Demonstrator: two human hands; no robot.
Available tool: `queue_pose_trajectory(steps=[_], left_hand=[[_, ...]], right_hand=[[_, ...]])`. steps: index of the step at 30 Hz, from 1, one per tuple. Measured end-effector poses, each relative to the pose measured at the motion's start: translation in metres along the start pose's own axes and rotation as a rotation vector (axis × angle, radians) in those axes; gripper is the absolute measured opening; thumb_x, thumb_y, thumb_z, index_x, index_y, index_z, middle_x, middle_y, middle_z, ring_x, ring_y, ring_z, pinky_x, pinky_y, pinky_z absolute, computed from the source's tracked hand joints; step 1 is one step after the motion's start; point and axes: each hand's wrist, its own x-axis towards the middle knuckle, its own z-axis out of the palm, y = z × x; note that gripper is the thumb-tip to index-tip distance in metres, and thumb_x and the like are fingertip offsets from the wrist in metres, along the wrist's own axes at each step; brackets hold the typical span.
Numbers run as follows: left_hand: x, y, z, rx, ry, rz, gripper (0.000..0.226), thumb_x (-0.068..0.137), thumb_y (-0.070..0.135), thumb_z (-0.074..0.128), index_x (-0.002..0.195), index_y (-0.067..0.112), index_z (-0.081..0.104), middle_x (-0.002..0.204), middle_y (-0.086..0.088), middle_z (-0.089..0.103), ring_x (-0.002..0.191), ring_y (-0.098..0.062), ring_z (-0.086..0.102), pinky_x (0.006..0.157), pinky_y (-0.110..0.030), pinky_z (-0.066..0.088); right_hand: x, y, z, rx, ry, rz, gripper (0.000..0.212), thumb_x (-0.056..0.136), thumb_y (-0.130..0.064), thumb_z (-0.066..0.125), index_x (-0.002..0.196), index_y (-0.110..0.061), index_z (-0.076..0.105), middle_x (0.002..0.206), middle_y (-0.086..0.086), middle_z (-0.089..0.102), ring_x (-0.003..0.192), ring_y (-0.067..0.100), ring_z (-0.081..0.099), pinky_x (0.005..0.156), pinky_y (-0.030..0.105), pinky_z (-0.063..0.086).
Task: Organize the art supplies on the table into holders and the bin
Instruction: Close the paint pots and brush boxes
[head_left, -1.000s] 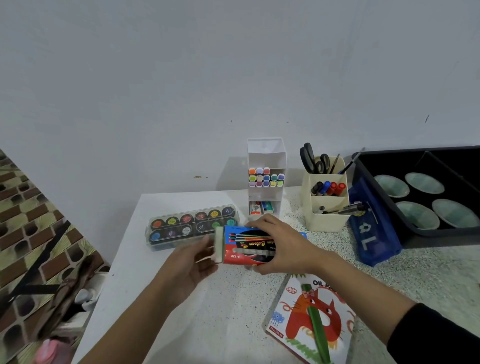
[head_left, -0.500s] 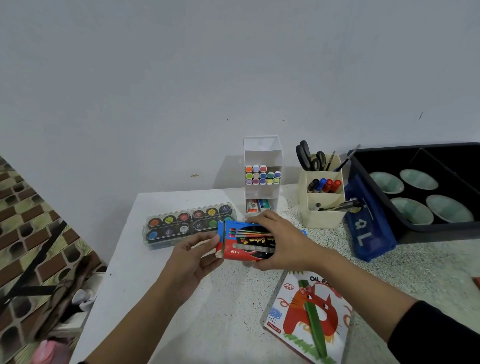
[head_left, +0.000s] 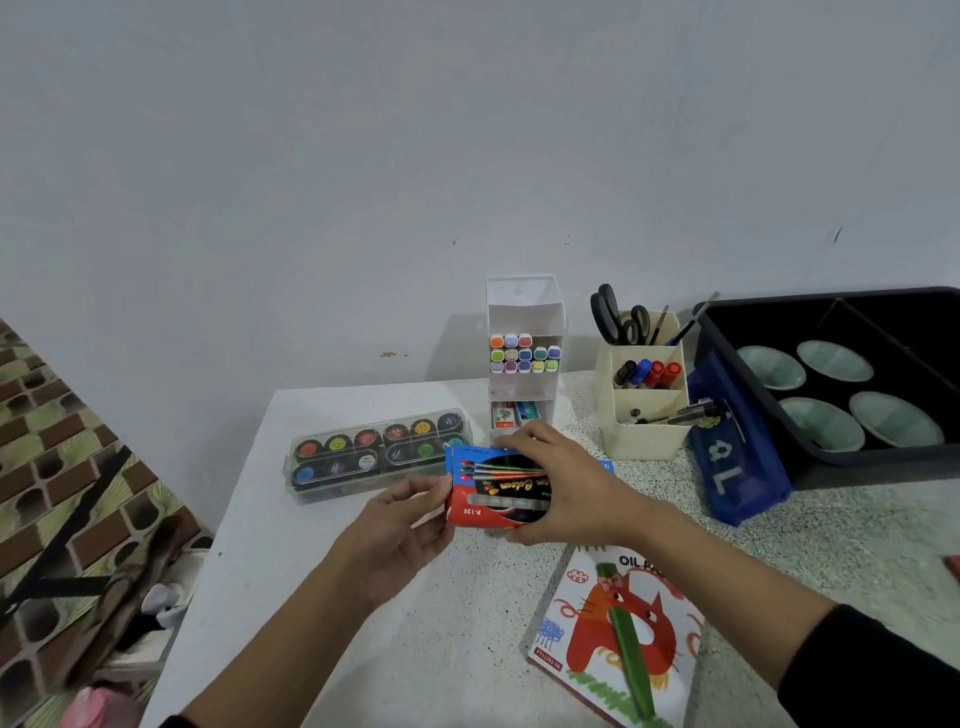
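My right hand (head_left: 566, 486) grips a red, blue and black paint box (head_left: 493, 493) marked P-120 from its right side, a little above the table. My left hand (head_left: 402, 525) touches the box's left end with its fingertips, fingers loosely curved. Behind the box lies a clear case of round paint pots (head_left: 376, 457). A white tiered marker holder (head_left: 524, 353) stands at the back. To its right is a cream pen holder (head_left: 644, 400) with scissors and markers. A black bin (head_left: 841, 395) with pale bowls sits at the far right.
An oil pastel box (head_left: 618, 634) with a red cat and a green stick on it lies at the front right. A blue flat pouch (head_left: 737, 457) leans against the bin. The table's left edge drops to a patterned floor with clutter (head_left: 78, 519).
The white flap at the paint box's left end is no longer sticking out; the end now looks closed. My left hand's fingers stay at that end. The box has barely moved.
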Motion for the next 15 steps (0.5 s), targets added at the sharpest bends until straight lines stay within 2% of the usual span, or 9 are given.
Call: queue_pose_trajectory(steps=[3, 5, 9, 12, 14, 15], left_hand=[[0.0, -0.002, -0.001, -0.01, -0.04, -0.062, 0.023, 0.074, 0.016, 0.073, 0.094, 0.01, 0.063, 0.112, -0.018, 0.072, 0.096, -0.028, 0.072, 0.071, -0.034, 0.058], [0.002, 0.0, -0.003, 0.022, -0.062, -0.061, 0.021, 0.076, 0.015, 0.072, 0.094, 0.008, 0.062, 0.112, -0.019, 0.072, 0.095, -0.029, 0.073, 0.069, -0.033, 0.059], [0.007, 0.002, -0.003, 0.125, -0.062, 0.022, 0.023, 0.075, 0.014, 0.072, 0.091, 0.005, 0.06, 0.111, -0.021, 0.072, 0.095, -0.031, 0.072, 0.07, -0.034, 0.061], [0.01, 0.001, -0.002, 0.174, -0.004, 0.07, 0.012, 0.083, 0.011, 0.07, 0.089, 0.004, 0.062, 0.11, -0.021, 0.072, 0.093, -0.031, 0.073, 0.064, -0.034, 0.062], [0.012, 0.001, -0.001, 0.217, 0.028, 0.122, 0.005, 0.088, 0.006, 0.067, 0.093, 0.005, 0.067, 0.11, -0.018, 0.072, 0.096, -0.031, 0.073, 0.067, -0.037, 0.061], [0.013, 0.001, -0.001, 0.242, 0.041, 0.162, 0.009, 0.088, 0.005, 0.067, 0.097, 0.007, 0.069, 0.11, -0.017, 0.071, 0.097, -0.031, 0.073, 0.07, -0.04, 0.061]], right_hand=[[-0.001, 0.001, -0.001, -0.004, -0.017, -0.008, 0.089, 0.065, -0.042, 0.088, 0.142, -0.027, 0.046, 0.124, -0.017, 0.041, 0.114, 0.001, 0.046, 0.1, 0.019, 0.041], [-0.001, 0.003, -0.002, -0.008, -0.024, -0.017, 0.089, 0.064, -0.042, 0.089, 0.142, -0.027, 0.047, 0.123, -0.016, 0.041, 0.114, 0.001, 0.046, 0.1, 0.018, 0.04], [-0.001, 0.004, -0.002, -0.005, -0.04, -0.033, 0.088, 0.065, -0.041, 0.088, 0.142, -0.026, 0.048, 0.122, -0.016, 0.042, 0.113, 0.001, 0.047, 0.1, 0.018, 0.041], [-0.001, 0.005, -0.001, -0.012, -0.043, -0.033, 0.087, 0.065, -0.042, 0.088, 0.141, -0.026, 0.048, 0.122, -0.016, 0.042, 0.114, 0.001, 0.046, 0.099, 0.019, 0.041], [0.0, 0.006, -0.001, 0.0, -0.024, -0.023, 0.087, 0.064, -0.043, 0.088, 0.14, -0.027, 0.049, 0.122, -0.017, 0.042, 0.113, 0.0, 0.047, 0.099, 0.018, 0.042], [0.001, 0.007, -0.001, -0.001, -0.02, -0.018, 0.088, 0.064, -0.044, 0.088, 0.14, -0.027, 0.049, 0.122, -0.018, 0.042, 0.113, 0.0, 0.048, 0.099, 0.019, 0.043]])
